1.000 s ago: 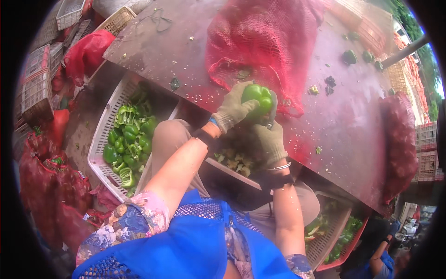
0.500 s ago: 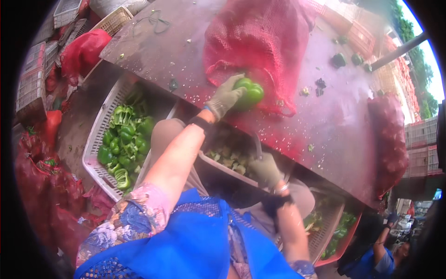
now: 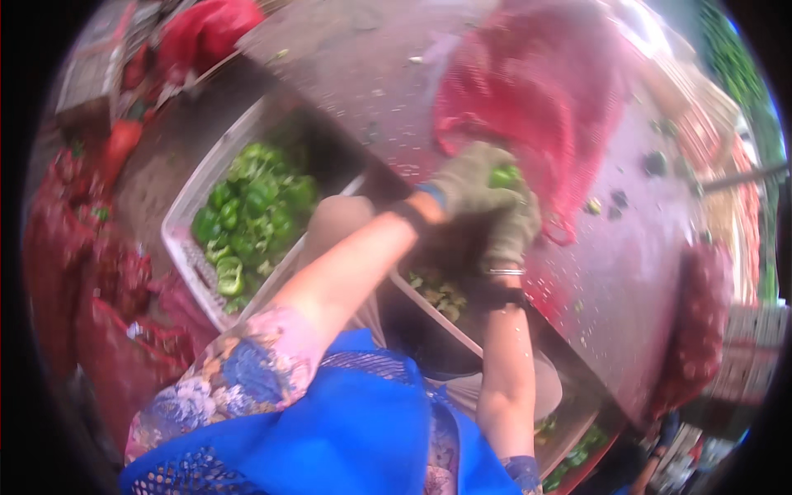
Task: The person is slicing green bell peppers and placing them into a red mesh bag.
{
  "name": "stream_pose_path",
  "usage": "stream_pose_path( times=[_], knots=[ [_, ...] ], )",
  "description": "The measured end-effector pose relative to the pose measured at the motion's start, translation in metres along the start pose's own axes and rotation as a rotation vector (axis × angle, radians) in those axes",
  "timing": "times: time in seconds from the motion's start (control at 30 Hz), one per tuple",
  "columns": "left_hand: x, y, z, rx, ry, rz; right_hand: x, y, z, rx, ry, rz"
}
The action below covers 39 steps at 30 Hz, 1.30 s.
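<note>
The right hand [image 3: 513, 231] has risen to the left hand [image 3: 470, 180] — left gripping a green pepper [image 3: 505, 175], right's grasp unclear.

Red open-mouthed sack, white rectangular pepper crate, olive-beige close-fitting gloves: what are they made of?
Red open-mouthed sack: probably plastic netting, matte; fine mesh texture, sheer near the mouth.
White rectangular pepper crate: likely moulded plastic, dull; smooth rim, rounded corner.
Olive-beige close-fitting gloves: perhaps knit fabric, no shine; they hug the hands, but blur hides any weave.
</note>
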<state>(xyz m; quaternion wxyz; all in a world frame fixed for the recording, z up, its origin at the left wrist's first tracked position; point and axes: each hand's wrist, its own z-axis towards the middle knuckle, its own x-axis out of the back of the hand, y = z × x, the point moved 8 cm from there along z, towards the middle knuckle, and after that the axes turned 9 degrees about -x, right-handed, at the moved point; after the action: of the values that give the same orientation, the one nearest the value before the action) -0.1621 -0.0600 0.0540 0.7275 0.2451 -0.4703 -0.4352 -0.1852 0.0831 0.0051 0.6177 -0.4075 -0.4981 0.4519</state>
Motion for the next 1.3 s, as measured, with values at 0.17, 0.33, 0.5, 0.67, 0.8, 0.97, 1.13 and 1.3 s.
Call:
stream_pose_path(
  times=[0.17,0.33,0.5,0.67,0.8,0.97,1.13,1.3],
  knots=[
    [-0.012,-0.027,-0.004,0.052,0.253,0.033,-0.024,0.008,0.016,-0.414,0.030,0.421],
    [-0.011,-0.037,-0.007,0.121,0.343,0.009,-0.022,0.038,0.079,-0.272,-0.036,-0.268],
    [0.011,-0.014,-0.028,-0.194,0.505,0.087,-0.057,0.002,0.078,-0.168,-0.074,-0.576],
    [0.008,-0.006,-0.060,-0.156,0.573,0.091,-0.036,-0.007,0.072,-0.332,0.010,-0.384],
    [0.002,-0.029,-0.065,0.101,0.591,-0.144,-0.017,-0.002,0.044,-0.142,-0.222,-0.103],
    [0.003,-0.036,-0.075,0.126,0.559,-0.180,-0.026,0.002,0.029,-0.008,-0.144,-0.223],
    [0.000,-0.052,-0.079,0.425,0.738,-0.941,-0.010,0.018,0.024,-0.400,-0.002,0.026],
    [-0.006,-0.078,-0.081,0.530,0.820,-1.285,-0.012,-0.023,-0.008,-0.468,0.189,0.467]
  ],
)
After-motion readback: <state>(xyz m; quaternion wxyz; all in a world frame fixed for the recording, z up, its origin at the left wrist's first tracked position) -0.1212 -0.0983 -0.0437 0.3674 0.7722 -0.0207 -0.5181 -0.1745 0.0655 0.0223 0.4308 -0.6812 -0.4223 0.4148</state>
